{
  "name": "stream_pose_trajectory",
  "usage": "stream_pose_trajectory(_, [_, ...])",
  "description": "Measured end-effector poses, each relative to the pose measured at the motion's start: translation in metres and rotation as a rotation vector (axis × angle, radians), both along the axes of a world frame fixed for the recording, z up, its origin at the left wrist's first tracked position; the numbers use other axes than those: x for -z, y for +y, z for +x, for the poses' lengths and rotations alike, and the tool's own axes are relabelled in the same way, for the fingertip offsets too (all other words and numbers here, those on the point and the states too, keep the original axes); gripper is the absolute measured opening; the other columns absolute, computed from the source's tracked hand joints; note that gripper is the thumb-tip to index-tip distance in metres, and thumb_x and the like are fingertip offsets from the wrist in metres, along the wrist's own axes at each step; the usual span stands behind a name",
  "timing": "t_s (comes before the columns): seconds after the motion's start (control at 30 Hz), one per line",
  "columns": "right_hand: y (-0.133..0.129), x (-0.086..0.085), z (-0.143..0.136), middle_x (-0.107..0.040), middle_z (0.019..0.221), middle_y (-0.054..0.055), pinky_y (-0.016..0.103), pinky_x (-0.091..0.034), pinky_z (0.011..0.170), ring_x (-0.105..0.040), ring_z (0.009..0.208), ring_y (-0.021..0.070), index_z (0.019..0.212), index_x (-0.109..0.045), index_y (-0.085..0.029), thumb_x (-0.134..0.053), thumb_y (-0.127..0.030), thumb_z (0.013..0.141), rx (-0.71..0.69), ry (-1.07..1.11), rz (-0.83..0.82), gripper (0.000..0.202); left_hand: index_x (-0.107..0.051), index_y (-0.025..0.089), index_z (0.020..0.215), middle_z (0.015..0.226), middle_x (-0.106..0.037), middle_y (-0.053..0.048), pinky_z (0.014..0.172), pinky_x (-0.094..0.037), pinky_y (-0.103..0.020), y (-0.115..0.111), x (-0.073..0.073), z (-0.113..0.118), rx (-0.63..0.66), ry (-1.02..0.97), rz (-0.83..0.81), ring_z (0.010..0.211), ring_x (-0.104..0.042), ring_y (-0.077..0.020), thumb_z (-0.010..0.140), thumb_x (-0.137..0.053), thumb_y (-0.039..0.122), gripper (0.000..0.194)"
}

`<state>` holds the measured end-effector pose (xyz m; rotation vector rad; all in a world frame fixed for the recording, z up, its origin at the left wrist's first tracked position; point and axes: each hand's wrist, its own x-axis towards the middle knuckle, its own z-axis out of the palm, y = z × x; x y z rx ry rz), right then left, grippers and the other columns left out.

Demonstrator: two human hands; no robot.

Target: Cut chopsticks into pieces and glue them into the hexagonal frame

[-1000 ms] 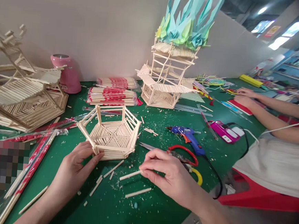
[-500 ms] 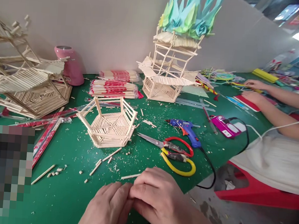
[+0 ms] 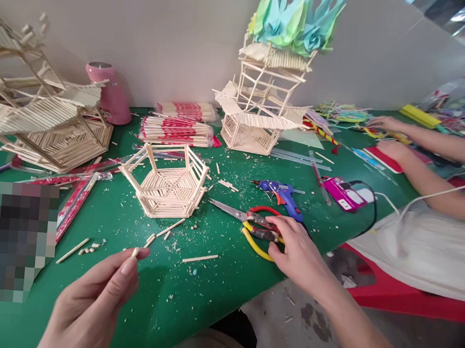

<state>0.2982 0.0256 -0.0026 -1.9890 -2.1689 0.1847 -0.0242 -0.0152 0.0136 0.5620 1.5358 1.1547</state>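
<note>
Pinched between the thumb and forefinger of my left hand is a short wooden stick, held above the table's front. My right hand reaches over the handles of the scissors, fingers apart and bent down at the red and yellow loops. The scissors lie flat, blades pointing left. Behind them is a blue glue gun. A six-sided stick frame with a patterned floor and low railings stands beyond my left hand. A loose stick lies between my hands.
Stick towers stand at the left and at the back, near a pink bottle and packs of sticks. Offcuts litter the green table. A magenta power strip and another person's arms are at right.
My hands were together at the table's front edge and have parted. The left moved left, showing the short stick; the right moved up and right onto the scissors' handles.
</note>
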Motion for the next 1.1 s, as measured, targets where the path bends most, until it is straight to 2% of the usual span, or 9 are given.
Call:
stream_pose_trajectory(0.13, [0.015,-0.006,-0.005,-0.062,0.102,0.015,0.045,-0.05,0.082,-0.059,0.095,0.0307,0.111,-0.054,-0.012,-0.048,-0.018,0.064,-0.036,-0.069,-0.102,0.048,-0.073,0.015,0.084,0.049,-0.042,0.006,0.04,-0.033,-0.016,0.013,-0.005,0.018,0.113,-0.45,-0.103,0.044,-0.033,-0.0045,0.058,-0.081,0.04,0.037])
stream_pose_trajectory(0.33, [0.02,-0.006,-0.005,-0.065,0.094,0.011,0.041,-0.052,0.076,-0.064,0.087,0.0281,0.099,-0.056,-0.016,-0.048,-0.019,0.061,-0.053,-0.004,-0.109,0.039,-0.072,0.014,0.083,0.057,-0.047,0.003,0.047,-0.035,-0.016,0.019,-0.009,0.03,0.15,-0.636,-0.12,0.05,-0.037,-0.0051,0.064,-0.078,0.032,0.027])
stream_pose_trajectory(0.47, [0.008,-0.012,0.0,-0.065,0.102,0.011,0.037,-0.053,0.077,-0.064,0.091,0.0254,0.102,-0.055,-0.017,-0.045,-0.018,0.064,-0.047,0.186,-0.107,0.04,-0.071,0.015,0.079,0.066,-0.055,0.0,0.053,-0.039,-0.018,0.023,-0.011,0.033,0.173,-0.595,-0.092,0.057,-0.045,-0.0077,0.065,-0.077,0.033,0.023])
stream_pose_trajectory(0.57, [-0.006,-0.019,-0.004,-0.065,0.106,0.012,0.034,-0.053,0.078,-0.065,0.094,0.0252,0.108,-0.053,-0.017,-0.046,-0.019,0.066,-0.006,0.376,-0.184,0.042,-0.071,0.015,0.077,0.059,-0.051,0.002,0.049,-0.033,-0.017,0.027,-0.01,0.036,0.22,-0.557,-0.096,0.051,-0.037,-0.0052,0.063,-0.078,0.038,0.029])
stream_pose_trajectory(0.7, [-0.025,-0.026,-0.035,-0.065,0.107,0.014,0.035,-0.053,0.08,-0.065,0.095,0.026,0.116,-0.049,-0.017,-0.054,-0.024,0.069,0.032,0.643,-0.269,0.048,-0.072,0.016,0.075,0.051,-0.04,0.006,0.046,-0.028,-0.016,0.031,-0.007,0.039,0.22,-0.486,-0.1,0.049,-0.03,-0.0053,0.056,-0.08,0.049,0.04])
stream_pose_trajectory(0.8, [-0.032,-0.032,-0.066,-0.065,0.099,0.01,0.03,-0.056,0.072,-0.067,0.082,0.0209,0.115,-0.049,-0.019,-0.056,-0.026,0.07,0.073,0.816,-0.366,0.046,-0.073,0.019,0.081,0.056,-0.047,0.004,0.051,-0.031,-0.016,0.03,-0.002,0.038,0.223,-0.36,-0.047,0.055,-0.035,-0.0074,0.06,-0.076,0.053,0.039])
stream_pose_trajectory(0.87, [-0.032,-0.036,-0.081,-0.064,0.093,0.006,0.028,-0.056,0.064,-0.066,0.072,0.019,0.111,-0.05,-0.021,-0.062,-0.022,0.06,0.075,0.779,-0.44,0.052,-0.073,0.022,0.085,0.065,-0.055,0.002,0.056,-0.036,-0.017,0.028,0.001,0.035,0.258,-0.268,-0.01,0.061,-0.04,-0.0091,0.066,-0.072,0.052,0.036])
stream_pose_trajectory(0.93, [-0.031,-0.037,-0.088,-0.062,0.095,0.007,0.032,-0.057,0.067,-0.065,0.077,0.0228,0.11,-0.052,-0.021,-0.066,-0.018,0.052,0.052,0.634,-0.394,0.06,-0.074,0.024,0.088,0.074,-0.062,0.001,0.063,-0.039,-0.018,0.026,0.004,0.031,0.291,-0.188,0.036,0.069,-0.046,-0.0113,0.071,-0.069,0.05,0.032])
stream_pose_trajectory(1.1, [-0.028,-0.032,-0.088,-0.06,0.111,0.017,0.044,-0.055,0.079,-0.062,0.094,0.0328,0.118,-0.049,-0.014,-0.071,-0.025,0.053,-0.107,0.405,-0.274,0.07,-0.075,0.026,0.087,0.081,-0.069,0.0,0.069,-0.044,-0.018,0.025,0.009,0.025,0.329,-0.1,0.164,0.076,-0.055,-0.014,0.076,-0.066,0.044,0.023])
